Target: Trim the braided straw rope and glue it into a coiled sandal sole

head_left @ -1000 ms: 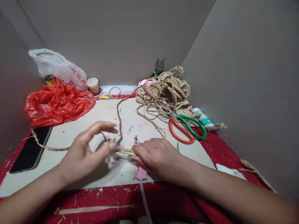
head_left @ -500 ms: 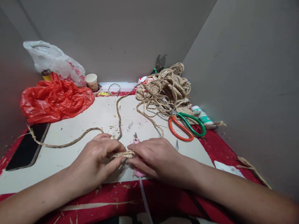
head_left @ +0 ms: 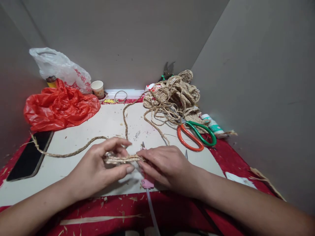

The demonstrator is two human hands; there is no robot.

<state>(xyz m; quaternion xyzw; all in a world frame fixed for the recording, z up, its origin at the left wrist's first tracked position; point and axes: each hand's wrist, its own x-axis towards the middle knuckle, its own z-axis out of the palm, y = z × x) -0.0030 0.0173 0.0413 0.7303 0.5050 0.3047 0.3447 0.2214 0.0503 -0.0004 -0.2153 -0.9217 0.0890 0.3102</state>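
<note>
Near the front of the white board (head_left: 103, 123), my right hand (head_left: 169, 165) pinches a short braided straw cord piece (head_left: 123, 159) between thumb and fingers. Around the other end of that piece is my left hand (head_left: 102, 164), its thumb and fingers spread apart. The piece reaches in towards the left palm; contact there is hard to see. Beneath my right hand lies a pink glue gun (head_left: 147, 183), partly covered, its metal tip pointing away and a clear glue stick (head_left: 153, 209) coming out towards me. A long braided cord (head_left: 73, 153) runs left from behind my left hand.
Scissors (head_left: 190, 141) with red and green handles lie right, before a heap of braided cord (head_left: 177, 93). A phone (head_left: 28, 157), a red plastic bag (head_left: 61, 108), a white bag (head_left: 61, 70) and a paper cup (head_left: 97, 89) are left. Grey walls (head_left: 258, 82) enclose the table.
My left hand's fingers have spread away from the braided piece, which they were gripping. My right hand keeps its pinch. The view has shifted slightly.
</note>
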